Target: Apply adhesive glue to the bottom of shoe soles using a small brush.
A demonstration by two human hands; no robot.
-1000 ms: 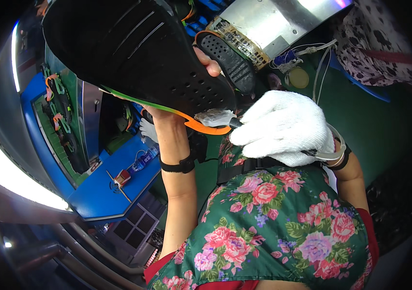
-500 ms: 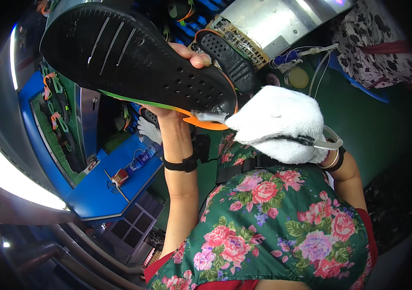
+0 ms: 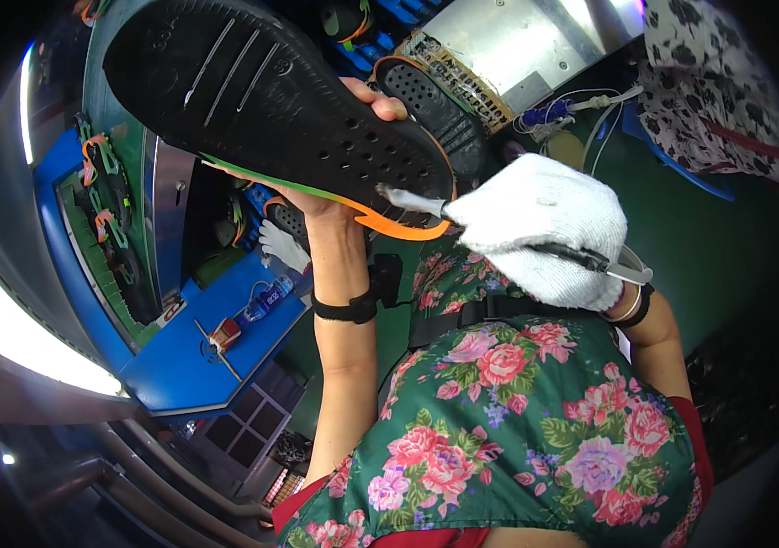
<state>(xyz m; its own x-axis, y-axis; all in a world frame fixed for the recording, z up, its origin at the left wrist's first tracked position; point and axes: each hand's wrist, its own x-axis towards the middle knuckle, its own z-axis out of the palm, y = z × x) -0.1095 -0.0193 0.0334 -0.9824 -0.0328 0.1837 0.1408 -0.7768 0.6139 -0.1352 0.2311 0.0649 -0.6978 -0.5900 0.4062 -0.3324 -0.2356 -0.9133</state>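
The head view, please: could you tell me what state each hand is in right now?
Left hand: closed, gripping the black sole by its edges.
Right hand: gloved, closed, holding a pale-bristled brush.

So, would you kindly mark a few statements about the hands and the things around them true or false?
1. The left hand holds a black sole. True.
2. The right hand holds a brush by the sole's holed end. True.
3. The right hand is bare. False: it wears a white glove.
4. The apron is plain white. False: the apron is green and floral.
5. A bottle is on the blue table. True.
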